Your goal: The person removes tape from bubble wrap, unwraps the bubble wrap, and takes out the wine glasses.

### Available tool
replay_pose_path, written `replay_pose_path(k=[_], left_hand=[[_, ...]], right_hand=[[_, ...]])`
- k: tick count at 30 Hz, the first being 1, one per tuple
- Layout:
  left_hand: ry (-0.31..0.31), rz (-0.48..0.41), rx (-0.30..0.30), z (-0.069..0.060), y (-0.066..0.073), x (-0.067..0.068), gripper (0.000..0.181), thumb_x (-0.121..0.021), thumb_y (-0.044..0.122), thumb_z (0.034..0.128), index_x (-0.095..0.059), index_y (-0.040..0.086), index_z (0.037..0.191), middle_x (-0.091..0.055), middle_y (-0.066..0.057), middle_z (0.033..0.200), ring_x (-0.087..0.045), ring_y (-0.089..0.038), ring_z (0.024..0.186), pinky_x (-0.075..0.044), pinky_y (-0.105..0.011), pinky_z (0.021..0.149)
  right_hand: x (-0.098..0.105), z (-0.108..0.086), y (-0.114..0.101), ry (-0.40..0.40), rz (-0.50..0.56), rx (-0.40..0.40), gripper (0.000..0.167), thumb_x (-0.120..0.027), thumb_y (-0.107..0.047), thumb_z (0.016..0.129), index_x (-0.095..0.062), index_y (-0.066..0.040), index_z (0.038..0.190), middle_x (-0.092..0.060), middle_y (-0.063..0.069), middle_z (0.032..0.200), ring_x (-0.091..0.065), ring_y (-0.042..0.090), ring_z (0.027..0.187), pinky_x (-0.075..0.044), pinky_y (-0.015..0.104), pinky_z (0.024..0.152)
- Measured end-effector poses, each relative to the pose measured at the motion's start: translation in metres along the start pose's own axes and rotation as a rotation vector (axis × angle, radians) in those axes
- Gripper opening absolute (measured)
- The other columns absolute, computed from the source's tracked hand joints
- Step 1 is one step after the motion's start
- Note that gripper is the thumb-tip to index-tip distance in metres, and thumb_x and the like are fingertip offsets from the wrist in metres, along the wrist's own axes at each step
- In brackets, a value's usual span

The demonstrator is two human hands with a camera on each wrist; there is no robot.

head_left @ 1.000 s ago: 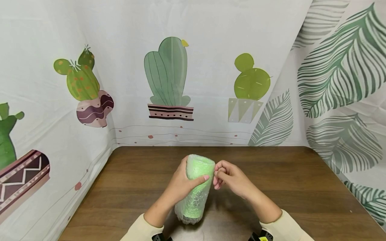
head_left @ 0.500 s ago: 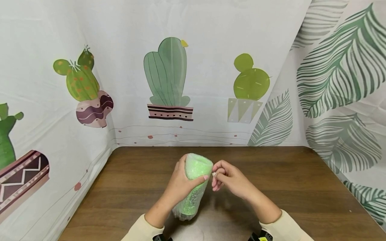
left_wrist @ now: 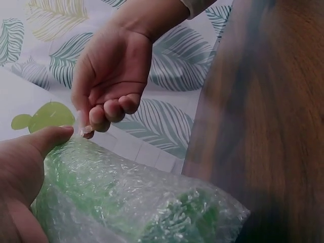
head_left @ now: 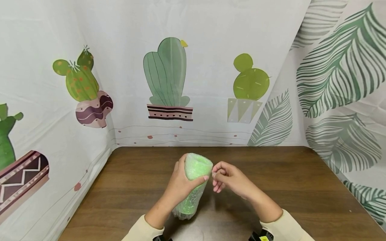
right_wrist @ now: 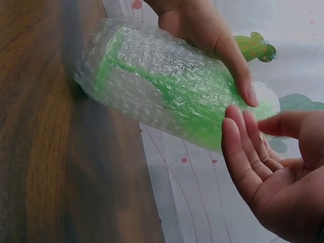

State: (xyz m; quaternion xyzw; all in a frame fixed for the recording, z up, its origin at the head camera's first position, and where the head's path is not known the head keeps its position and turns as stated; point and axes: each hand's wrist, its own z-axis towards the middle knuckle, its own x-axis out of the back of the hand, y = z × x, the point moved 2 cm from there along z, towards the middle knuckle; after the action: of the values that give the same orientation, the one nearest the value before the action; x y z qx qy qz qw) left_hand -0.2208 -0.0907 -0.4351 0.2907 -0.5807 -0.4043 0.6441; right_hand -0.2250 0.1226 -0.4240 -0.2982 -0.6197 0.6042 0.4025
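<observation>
A green cylinder in clear bubble wrap point(head_left: 194, 187) leans with its top away from me, its lower end at the tabletop. My left hand point(head_left: 181, 182) grips its upper part from the left, thumb across the front. At the right of its upper end, my right hand point(head_left: 229, 177) pinches a small clear crumpled bit point(left_wrist: 85, 130) between thumb and index finger. Whether that bit is tape or an edge of the wrap I cannot tell. The right hand's other fingers curl loosely in the right wrist view. What the wrap covers inside is blurred by the bubbles.
The brown wooden table point(head_left: 271, 187) spreads around both hands. A white cloth point(head_left: 211, 83) printed with cacti and leaves hangs along the table's back and sides.
The wrapped cylinder has shifted slightly left and away in the left hand, between one second and half a second ago. The right hand stays beside its upper end, nearly still.
</observation>
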Motion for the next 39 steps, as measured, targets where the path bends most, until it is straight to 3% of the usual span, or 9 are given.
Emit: replay_pose_path(k=[3,8,13,18,22,28,33,39], left_hand=[[-0.027,0.010,0.009,-0.0005,-0.0007,-0.0012,0.111,-0.081,0.066,0.0708,-0.023,0.029,0.158,-0.047,-0.011,0.138,-0.058,-0.025,0.108,-0.053,-0.042,0.085],[-0.095,0.009,-0.012,0.0008,-0.0003,0.0005,0.108,-0.077,0.057,0.0803,-0.013,0.027,0.162,-0.041,-0.013,0.154,-0.057,-0.030,0.119,-0.051,-0.051,0.094],[-0.133,-0.032,-0.030,0.0020,0.0030,0.0036,0.103,-0.078,0.048,0.0822,-0.016,0.024,0.161,-0.054,-0.016,0.142,-0.061,-0.028,0.112,-0.054,-0.047,0.088],[-0.120,-0.068,-0.041,0.0020,0.0037,0.0040,0.099,-0.080,0.049,0.0798,-0.024,0.024,0.158,-0.059,-0.012,0.131,-0.063,-0.023,0.104,-0.054,-0.039,0.082],[-0.100,-0.068,-0.051,0.0023,0.0025,0.0032,0.097,-0.081,0.049,0.0788,-0.027,0.026,0.156,-0.058,-0.011,0.131,-0.062,-0.023,0.106,-0.054,-0.039,0.083],[-0.061,-0.047,-0.050,0.0029,0.0024,0.0035,0.099,-0.081,0.052,0.0775,-0.029,0.025,0.156,-0.054,-0.008,0.137,-0.060,-0.024,0.111,-0.054,-0.043,0.087],[-0.039,-0.022,-0.037,0.0031,0.0013,0.0032,0.100,-0.082,0.053,0.0759,-0.029,0.026,0.156,-0.052,-0.004,0.140,-0.059,-0.022,0.112,-0.052,-0.044,0.089],[-0.019,0.027,-0.035,0.0037,-0.0009,0.0019,0.103,-0.080,0.058,0.0759,-0.027,0.023,0.158,-0.048,-0.008,0.147,-0.057,-0.025,0.117,-0.051,-0.048,0.093]], right_hand=[[-0.0008,0.0011,0.0011,0.009,-0.012,0.000,0.024,-0.056,-0.015,0.103,-0.051,0.007,0.112,-0.062,0.009,0.080,-0.070,0.019,0.069,-0.062,0.044,0.066],[-0.0008,0.0015,0.0013,0.026,-0.044,0.004,0.023,-0.053,-0.011,0.103,-0.051,0.010,0.110,-0.061,0.009,0.078,-0.069,0.019,0.066,-0.061,0.046,0.065],[0.0009,0.0008,0.0000,0.049,-0.063,0.009,0.019,-0.050,-0.005,0.101,-0.051,0.012,0.110,-0.061,0.009,0.076,-0.068,0.019,0.064,-0.061,0.044,0.063],[0.0014,0.0004,-0.0014,0.055,-0.064,0.017,0.015,-0.046,0.001,0.098,-0.051,0.008,0.110,-0.061,0.009,0.076,-0.068,0.020,0.063,-0.061,0.041,0.062],[0.0019,0.0003,-0.0016,0.056,-0.067,0.017,0.015,-0.046,0.000,0.098,-0.051,0.007,0.110,-0.061,0.010,0.076,-0.068,0.021,0.064,-0.061,0.047,0.064],[0.0020,0.0005,-0.0018,0.042,-0.075,0.025,0.016,-0.046,-0.002,0.100,-0.051,0.007,0.112,-0.062,0.011,0.078,-0.069,0.022,0.065,-0.060,0.052,0.066],[0.0017,0.0005,-0.0018,0.031,-0.064,0.023,0.016,-0.047,-0.003,0.101,-0.049,0.008,0.114,-0.064,0.015,0.080,-0.072,0.025,0.069,-0.061,0.050,0.066],[0.0011,-0.0004,-0.0022,0.017,-0.062,-0.017,0.020,-0.049,-0.006,0.102,-0.048,0.011,0.114,-0.069,0.018,0.086,-0.073,0.025,0.074,-0.062,0.042,0.067]])
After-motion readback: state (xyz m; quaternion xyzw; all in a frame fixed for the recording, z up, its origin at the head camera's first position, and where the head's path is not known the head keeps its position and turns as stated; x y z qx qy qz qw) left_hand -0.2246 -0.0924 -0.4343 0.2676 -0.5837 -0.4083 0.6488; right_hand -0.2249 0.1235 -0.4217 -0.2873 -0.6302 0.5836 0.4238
